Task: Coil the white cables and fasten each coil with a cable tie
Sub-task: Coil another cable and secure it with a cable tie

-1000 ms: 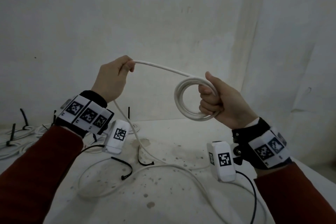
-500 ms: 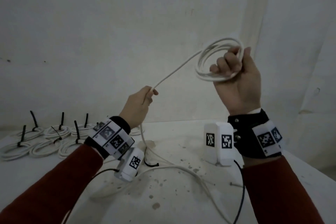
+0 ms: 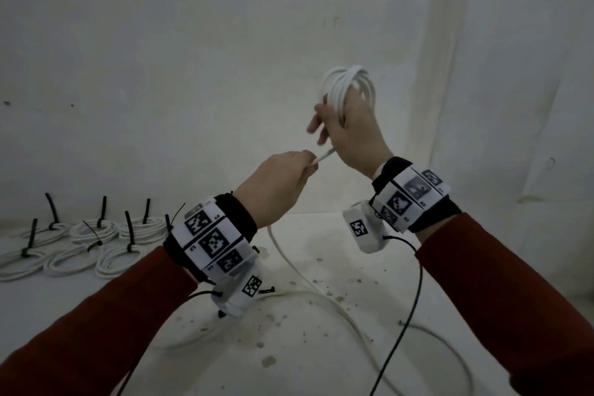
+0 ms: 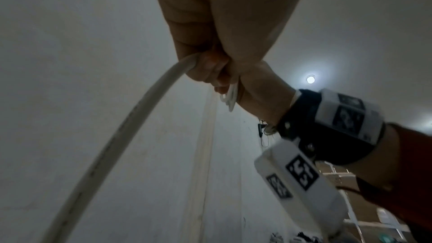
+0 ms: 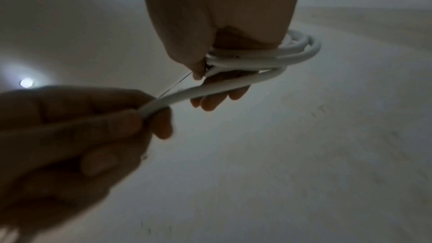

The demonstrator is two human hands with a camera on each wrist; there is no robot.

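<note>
My right hand (image 3: 350, 128) is raised before the wall and holds a coil of white cable (image 3: 348, 87). The thumb clamps the loops against the palm while the fingers (image 5: 219, 99) stick out fairly straight. Just below and to the left, my left hand (image 3: 279, 186) pinches the same white cable (image 3: 323, 158) a short way from the coil. From that fist the free length (image 4: 131, 127) drops to the white table (image 3: 321, 363) and trails across it (image 3: 340, 309). In the right wrist view the loops (image 5: 292, 53) wrap beside the palm and the left hand (image 5: 70, 127) grips the strand.
Several finished coils (image 3: 86, 244) with upright black ties lie at the table's far left. A loose black cable tie (image 3: 266, 291) lies under my left wrist. Black camera leads (image 3: 414, 286) hang from both wrists. A pale wall stands close behind.
The right hand has come down and turned with the coil. The left hand has risen toward it, so only a short span of cable lies between them now.
</note>
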